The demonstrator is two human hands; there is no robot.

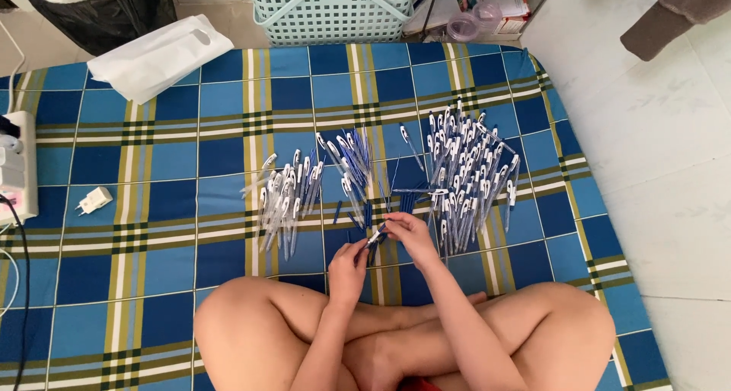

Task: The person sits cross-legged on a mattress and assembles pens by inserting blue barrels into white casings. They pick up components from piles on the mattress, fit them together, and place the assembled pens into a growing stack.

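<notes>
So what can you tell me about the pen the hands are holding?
The pen is thin, with a clear-looking barrel, a white part and dark blue bits, like plastic. It is held tilted above the blue checked mat, between the piles of similar pens. The left hand grips its lower end and the right hand pinches its upper end. It is too small to tell if it is fully put together.

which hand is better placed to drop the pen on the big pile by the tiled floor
Probably the right hand: it grips the pen with the left hand and sits right beside the big pile.
</notes>
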